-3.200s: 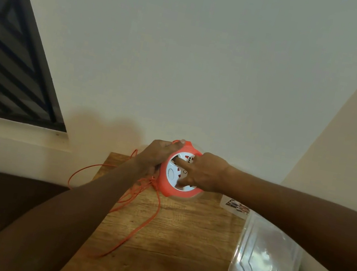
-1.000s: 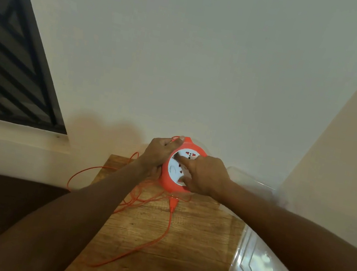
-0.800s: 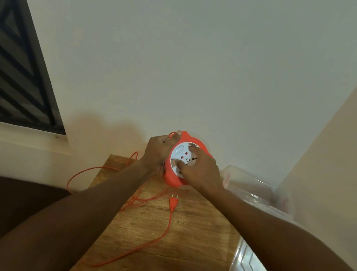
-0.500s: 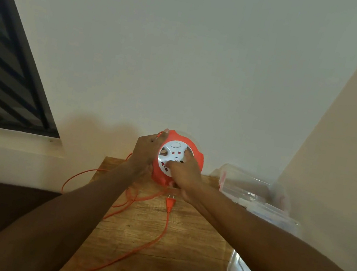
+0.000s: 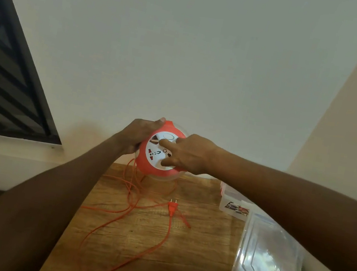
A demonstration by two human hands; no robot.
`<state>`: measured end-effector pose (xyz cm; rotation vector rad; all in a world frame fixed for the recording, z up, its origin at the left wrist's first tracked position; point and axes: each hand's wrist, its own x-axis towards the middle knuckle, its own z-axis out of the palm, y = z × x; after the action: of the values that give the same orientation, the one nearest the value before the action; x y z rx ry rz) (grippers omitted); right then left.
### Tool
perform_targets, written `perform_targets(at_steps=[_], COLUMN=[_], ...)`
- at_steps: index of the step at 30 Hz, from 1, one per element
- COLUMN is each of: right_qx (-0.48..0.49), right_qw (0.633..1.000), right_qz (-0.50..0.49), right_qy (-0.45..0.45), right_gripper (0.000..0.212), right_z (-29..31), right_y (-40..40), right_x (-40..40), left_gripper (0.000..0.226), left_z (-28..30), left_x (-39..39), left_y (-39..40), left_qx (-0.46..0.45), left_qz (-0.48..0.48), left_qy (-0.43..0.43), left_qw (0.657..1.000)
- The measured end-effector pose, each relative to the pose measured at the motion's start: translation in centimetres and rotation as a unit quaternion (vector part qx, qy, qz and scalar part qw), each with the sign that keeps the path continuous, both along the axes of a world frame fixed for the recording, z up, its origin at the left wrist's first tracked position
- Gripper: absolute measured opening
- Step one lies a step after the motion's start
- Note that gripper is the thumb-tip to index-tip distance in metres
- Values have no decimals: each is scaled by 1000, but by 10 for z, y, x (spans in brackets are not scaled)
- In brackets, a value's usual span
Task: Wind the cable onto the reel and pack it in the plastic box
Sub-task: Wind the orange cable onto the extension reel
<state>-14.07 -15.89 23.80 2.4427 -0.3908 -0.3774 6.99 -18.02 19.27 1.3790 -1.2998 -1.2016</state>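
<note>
Left hand (image 5: pixel 135 136) gripping round orange cable reel (image 5: pixel 154 152) above wooden table (image 5: pixel 187 256), right hand's fingers (image 5: pixel 167 144) cranking its white hub; loose orange cable (image 5: pixel 131 210) shortening vs. seconds ago, clear plastic box (image 5: pixel 234 205) right of reel waiting.

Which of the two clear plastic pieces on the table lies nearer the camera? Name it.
The flat lid near the front right edge of the table. The plastic box, with a printed label on its side, sits farther back, partly hidden by the right forearm.
</note>
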Motion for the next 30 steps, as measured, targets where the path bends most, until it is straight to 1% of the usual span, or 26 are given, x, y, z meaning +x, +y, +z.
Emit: perform_targets(at_steps=[3, 5, 8, 11, 13, 14, 15, 16, 17, 18, 20, 21, 22, 23, 24, 25, 26, 27, 28, 29, 30], right_qx=[-43, -70, -73, -63, -46, -30, -6, 16, 37, 54, 73, 89, 119, 168, 232, 298, 356, 406, 450, 487, 507], right_qw=[999, 996, 992, 993, 997, 999, 998, 988, 969, 945, 893, 859, 811, 745, 659, 562, 466, 385, 328, 304, 317], right_qz=[15, 11, -18, -8, 10, -5, -41, -86, -135, -178, -228, -251, -281, -315, -344, -359, -364, -365, -366, -366, -364], right_qy=[22, 55, 101, 100, 64, 20, -47, -126, -203, -270, -382, -437, -498, -563, -627, -683, -723, -744, -746, -732, -714], right_gripper=[55, 58, 63, 57, 57, 61, 66, 70, 73, 73, 72, 71, 69, 67, 63, 58, 55, 55, 60, 68, 74], right_z=[7, 3, 1, 5, 2, -1, -4, -8, -12, -17, -27, -31, -34, -35, -34, -31, -29, -26, -25, -23, -21], right_y=[1, 2, 2, 1, -3, -6, -8, -10, -12, -13, -14, -15, -14, -13, -12, -11, -11, -10, -8, -4, 1], right_x=[10, 15, 22, 28, 24, 21, 17, 15, 14, 14, 18, 20, 23, 27, 31, 37, 41, 45, 46, 46, 44], left_gripper=[39, 41, 41, 38, 40, 41, 41, 41, 40, 38, 31, 27, 26, 27, 29, 32, 37, 42, 47, 51, 51], left_z=[4, 7, 10, 11, 11, 9, 7, 4, 2, 0, -2, -2, -1, 1, 4, 5, 6, 7, 7, 7, 6], left_x=[0, -1, -6, -12, -12, -11, -10, -10, -13, -17, -27, -33, -40, -46, -51, -54, -54, -53, -51, -48, -44], left_y=[-2, -4, -5, -8, -9, -9, -9, -8, -7, -6, -7, -8, -8, -8, -8, -9, -11, -12, -14, -15, -17], left_qx=[-1, -1, 3, 3, -2, -9, -18, -31, -47, -66, -110, -132, -148, -158, -161, -159, -154, -150, -147, -144, -138], left_qz=[-16, -27, -39, -42, -43, -39, -29, -9, 24, 63, 124, 142, 156, 172, 187, 198, 200, 193, 181, 170, 165], left_qy=[-8, -12, -15, -48, -61, -49, -22, 15, 49, 69, 73, 74, 79, 84, 87, 90, 96, 100, 94, 86, 80], left_qw=[1000, 1000, 999, 998, 997, 998, 999, 999, 997, 993, 983, 978, 973, 969, 965, 963, 963, 964, 968, 971, 973])
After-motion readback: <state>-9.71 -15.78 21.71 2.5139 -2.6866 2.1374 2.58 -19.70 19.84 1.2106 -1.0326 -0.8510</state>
